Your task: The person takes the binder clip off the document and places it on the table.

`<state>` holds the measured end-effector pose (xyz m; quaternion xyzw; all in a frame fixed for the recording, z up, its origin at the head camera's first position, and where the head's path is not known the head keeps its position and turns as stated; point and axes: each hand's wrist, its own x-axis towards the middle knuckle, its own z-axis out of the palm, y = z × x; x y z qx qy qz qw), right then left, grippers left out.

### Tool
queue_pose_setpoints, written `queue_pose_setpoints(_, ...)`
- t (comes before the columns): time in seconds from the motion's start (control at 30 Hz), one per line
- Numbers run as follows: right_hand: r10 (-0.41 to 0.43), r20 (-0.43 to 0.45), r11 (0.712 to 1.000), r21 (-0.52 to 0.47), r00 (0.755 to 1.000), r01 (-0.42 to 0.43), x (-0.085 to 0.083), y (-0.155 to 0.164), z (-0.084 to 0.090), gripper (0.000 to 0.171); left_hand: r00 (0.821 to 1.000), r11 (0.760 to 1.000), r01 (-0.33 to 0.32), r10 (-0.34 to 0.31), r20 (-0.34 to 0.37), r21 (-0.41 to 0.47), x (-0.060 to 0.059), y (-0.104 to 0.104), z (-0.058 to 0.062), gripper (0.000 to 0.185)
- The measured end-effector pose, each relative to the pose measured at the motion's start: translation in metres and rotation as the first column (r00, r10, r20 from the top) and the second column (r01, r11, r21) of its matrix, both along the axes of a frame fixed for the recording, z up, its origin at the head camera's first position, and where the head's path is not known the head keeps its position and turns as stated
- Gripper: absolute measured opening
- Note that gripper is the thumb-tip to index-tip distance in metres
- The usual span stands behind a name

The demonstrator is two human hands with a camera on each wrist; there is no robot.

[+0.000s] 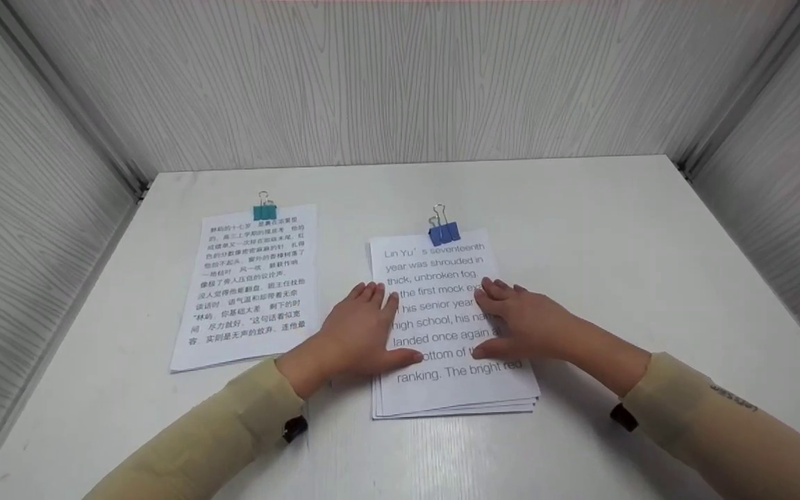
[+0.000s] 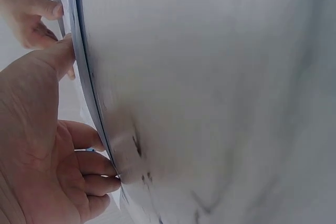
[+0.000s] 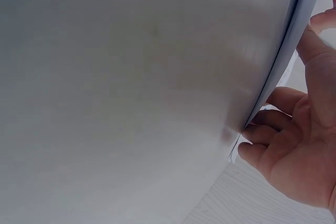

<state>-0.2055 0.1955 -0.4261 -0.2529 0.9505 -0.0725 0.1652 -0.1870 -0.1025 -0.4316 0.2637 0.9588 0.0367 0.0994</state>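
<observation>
A stack of white sheets printed in English (image 1: 442, 392) lies on the table, its lower edges fanned out slightly. At its top edge sits a blue binder clip (image 1: 444, 234) with its wire handles standing up. My left hand (image 1: 358, 333) rests along the stack's left side, thumb on the top sheet and fingertips at the edge. On the opposite side, my right hand (image 1: 532, 325) touches the right edge, its thumb and fingers over the print. In the left wrist view, the left fingertips (image 2: 105, 184) meet the table beside the paper edge.
To the left lies a second stack of sheets printed in Chinese (image 1: 247, 292), with a teal binder clip (image 1: 264, 212) at its top. The white table (image 1: 608, 229) is bordered by wood-grain panels (image 1: 400, 83) at the back and both sides.
</observation>
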Motion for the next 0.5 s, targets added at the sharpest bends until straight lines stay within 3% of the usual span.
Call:
queue_pose_setpoints(0.27,0.056,-0.005,0.998,-0.01,0.998,-0.057,0.013,0.006,-0.003,0.108,0.999,0.999,0.036,-0.036,-0.003,0.023,0.015,0.008,0.0,0.113)
queue_pose_setpoints(0.5,0.064,-0.02,0.997,-0.031,0.998,-0.065,0.021,0.012,-0.001,0.105,1.0,0.999,0.01,-0.011,0.012,0.042,0.022,0.011,0.001,0.112)
